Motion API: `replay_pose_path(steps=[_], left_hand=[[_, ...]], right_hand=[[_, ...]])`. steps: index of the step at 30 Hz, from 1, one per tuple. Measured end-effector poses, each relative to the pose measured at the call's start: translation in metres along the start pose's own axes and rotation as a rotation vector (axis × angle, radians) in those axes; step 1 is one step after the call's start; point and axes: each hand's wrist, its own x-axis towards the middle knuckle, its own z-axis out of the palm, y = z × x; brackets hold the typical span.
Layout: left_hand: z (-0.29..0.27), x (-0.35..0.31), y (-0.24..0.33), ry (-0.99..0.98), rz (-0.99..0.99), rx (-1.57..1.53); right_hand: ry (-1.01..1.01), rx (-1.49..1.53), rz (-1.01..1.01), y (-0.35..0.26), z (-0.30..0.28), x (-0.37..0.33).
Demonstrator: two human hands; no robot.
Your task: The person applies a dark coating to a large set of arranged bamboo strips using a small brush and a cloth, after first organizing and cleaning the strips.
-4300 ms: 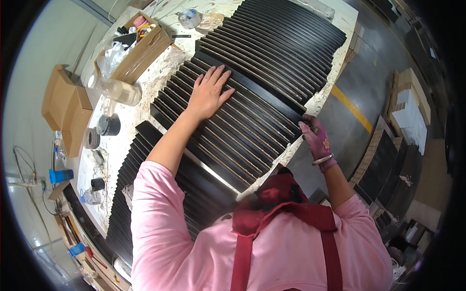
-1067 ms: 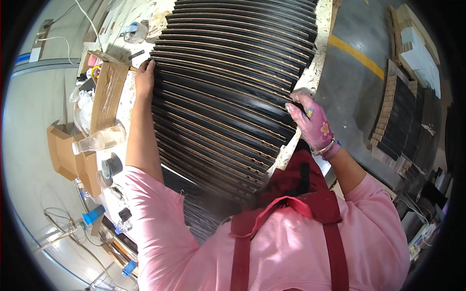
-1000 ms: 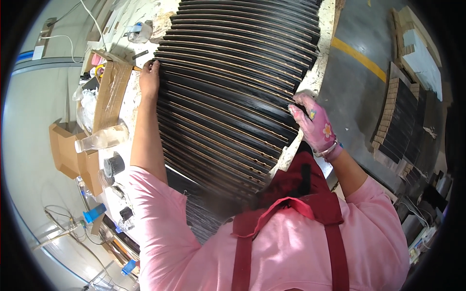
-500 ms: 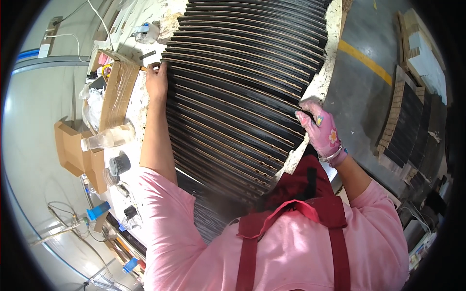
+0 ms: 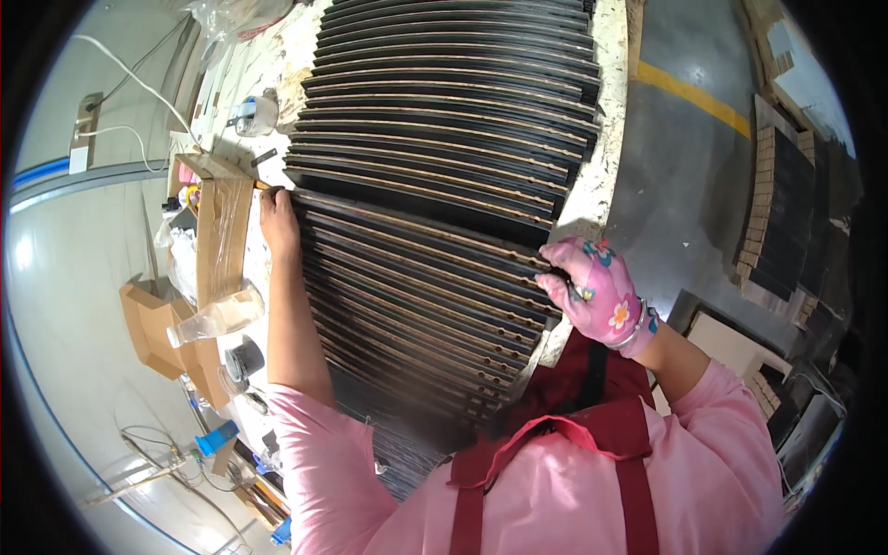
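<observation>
A long black slat crosses the centre of the frame, heading the nearer row of black slats on the pale surface. The right hand, in a pink flowered glove, pinches its right end; the bare left hand curls at its left end, though whether it grips is hard to tell.

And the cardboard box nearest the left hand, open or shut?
Open: the cardboard box shows white plastic and a yellow ring at its uncovered top.
</observation>
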Motion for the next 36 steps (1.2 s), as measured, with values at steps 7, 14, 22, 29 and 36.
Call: replay_pose_path(steps=[7, 14, 22, 29, 36], left_hand=[[0.001, 0.002, -0.003, -0.018, 0.033, 0.008], [0.006, 0.001, 0.004, -0.037, -0.023, -0.004], [0.018, 0.008, -0.003, 0.02, -0.004, 0.137], [-0.027, -0.019, 0.013, 0.06, 0.199, 0.1], [-0.04, -0.12, 0.025, -0.186, 0.265, 0.352]], right_hand=[[-0.089, -0.116, -0.147, 0.005, -0.01, 0.006], [-0.061, 0.017, -0.069, 0.008, -0.011, 0.009], [-0.056, 0.118, 0.278, 0.001, -0.003, 0.011], [-0.115, 0.088, 0.368, -0.003, -0.003, 0.016], [-0.221, -0.084, 0.39, -0.019, -0.016, 0.012]])
